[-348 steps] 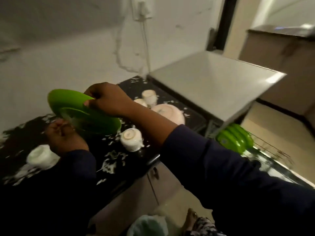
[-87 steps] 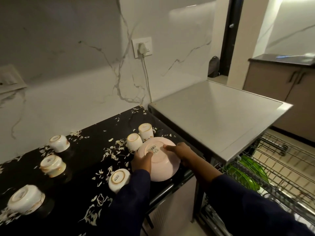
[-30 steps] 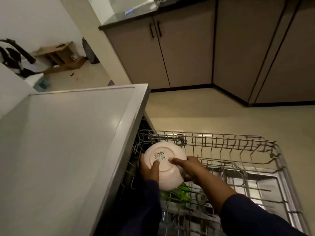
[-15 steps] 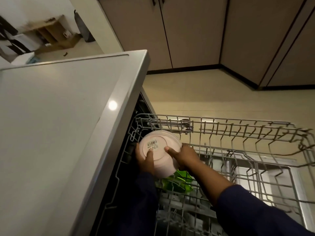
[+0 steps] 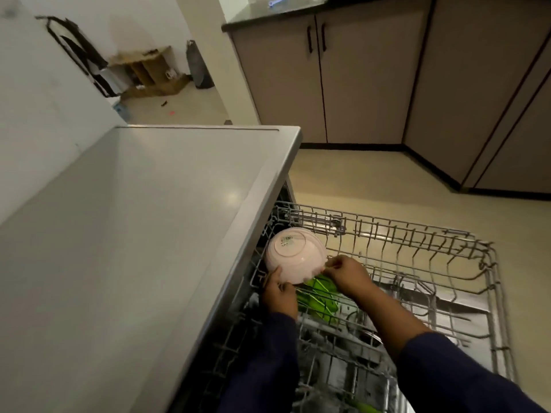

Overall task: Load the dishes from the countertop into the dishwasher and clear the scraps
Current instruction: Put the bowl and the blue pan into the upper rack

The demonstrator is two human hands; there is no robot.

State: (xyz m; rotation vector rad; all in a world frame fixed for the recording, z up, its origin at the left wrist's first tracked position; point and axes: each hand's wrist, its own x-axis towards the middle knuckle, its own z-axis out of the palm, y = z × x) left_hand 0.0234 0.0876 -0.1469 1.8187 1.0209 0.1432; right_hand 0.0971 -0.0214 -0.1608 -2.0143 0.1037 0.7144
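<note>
Since the frame half a second earlier, the pink bowl (image 5: 293, 256) has gone from being held above the rack to sitting upside down in the far left corner of the upper rack (image 5: 417, 248), and both hands have slid from its base to its near rim.

The left hand (image 5: 278, 293) touches the near left edge of the bowl with raised fingertips; whether its grip is closed on the rim cannot be told. The right hand (image 5: 347, 274) pinches the near right rim between thumb and fingers. Both forearms wear dark blue sleeves (image 5: 465, 380).

The bowl leans against the rack's far left wires, base up. Green plates (image 5: 320, 296) stand on edge in the lower rack, directly below and just near of the bowl.

The rack is grey wire, drawn out over a beige tiled floor (image 5: 372, 186). To the left lies the dishwasher's flat grey top panel (image 5: 155, 234), with a white wall (image 5: 44, 84) further left. Taupe cabinets (image 5: 372, 79) with dark handles and a dark table top line the far and right sides. A cardboard box (image 5: 149, 73) sits on the floor at far left.

A barcode label (image 5: 286, 241) is stuck to the bowl's base; its print is too small to read with certainty.
</note>
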